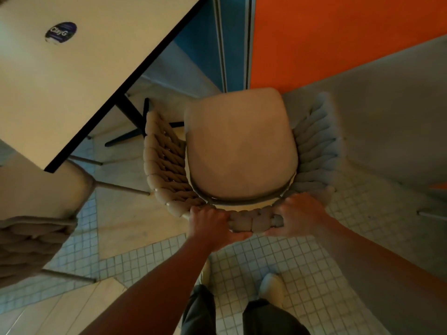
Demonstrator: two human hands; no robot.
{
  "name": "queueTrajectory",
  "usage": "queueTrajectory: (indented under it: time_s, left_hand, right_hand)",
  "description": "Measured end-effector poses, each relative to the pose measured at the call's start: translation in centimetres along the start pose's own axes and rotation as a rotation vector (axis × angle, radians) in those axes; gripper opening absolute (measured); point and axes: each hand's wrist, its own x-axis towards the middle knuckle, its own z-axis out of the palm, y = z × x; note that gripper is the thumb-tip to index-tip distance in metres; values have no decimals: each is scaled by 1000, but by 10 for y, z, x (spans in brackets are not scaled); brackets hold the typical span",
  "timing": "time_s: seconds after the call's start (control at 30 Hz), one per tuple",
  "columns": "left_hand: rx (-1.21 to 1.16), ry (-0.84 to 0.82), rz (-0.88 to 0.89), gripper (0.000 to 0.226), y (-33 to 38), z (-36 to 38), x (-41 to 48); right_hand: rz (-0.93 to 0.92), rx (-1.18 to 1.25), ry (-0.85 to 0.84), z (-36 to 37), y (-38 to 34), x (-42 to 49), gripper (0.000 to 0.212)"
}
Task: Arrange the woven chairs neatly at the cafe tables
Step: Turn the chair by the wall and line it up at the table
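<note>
A beige woven chair [242, 146] with a padded seat stands right below me, its braided backrest nearest to me and its seat facing the wall. My left hand [212, 226] grips the top of the backrest on the left. My right hand [297, 216] grips the same rim on the right. The cafe table [79, 76], pale with a black edge and a round blue sticker, lies to the upper left, its corner a short way from the chair's left arm. A second woven chair [33, 213] sits at the left edge, partly tucked under the table.
An orange wall [338, 39] and a blue panel [205, 44] rise just beyond the chair's front. The table's black base [133, 122] stands on the floor left of the chair. Small white floor tiles [290, 257] spread under my feet and legs.
</note>
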Motion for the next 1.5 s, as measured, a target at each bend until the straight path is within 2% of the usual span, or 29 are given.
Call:
queueTrajectory:
  time_s: [0.13, 0.23, 0.4, 0.5, 0.57, 0.63, 0.77, 0.9, 0.97, 1.03, 1.17, 1.27, 1.5]
  left_hand:
    - [-35, -54, -20, 100, 5, 3, -2]
    - [-78, -90, -16, 94, 2, -3, -13]
    - [-211, -118, 17, 93, 2, -21, -45]
    - [-401, -89, -41, 74, 3, -29, -59]
    - [-519, -56, -85, 61, 3, -32, -67]
    - [-627, -64, -175, 55, 4, -33, -72]
    - [-838, -83, -415, 54, 1, -43, -73]
    - [-1129, -171, -701, 68, -3, -44, -64]
    - [-1345, -186, -874, 71, -4, -39, -60]
    - [-1545, -218, -969, 70, -1, -37, -58]
    - [-1833, -217, -1099, 56, 5, -32, -43]
    - [-1875, -164, -1180, 49, 3, -28, -23]
    - [-1916, -10, -1216, 39, -6, -8, -4]
  right_hand:
    - [47, 10, 43, 1, -1, -11, 81]
    - [189, 9, -62, -4, -14, -21, 88]
    - [293, 167, -118, -39, -39, -42, 47]
    - [397, 331, -113, -59, -51, -54, 36]
    - [497, 473, -123, -65, -60, -60, 38]
    - [605, 605, -104, -65, -70, -66, 41]
    - [810, 774, 28, -64, -86, -68, 35]
    - [1078, 973, 24, -65, -91, -54, 45]
    - [1254, 1247, 76, -59, -90, -48, 55]
    - [1359, 1569, 96, -48, -89, -44, 61]
    - [1386, 1923, 104, -39, -82, -29, 47]
    - [1387, 2084, 141, -30, -74, -18, 44]
    - [1278, 2140, 120, -11, -62, -14, 36]
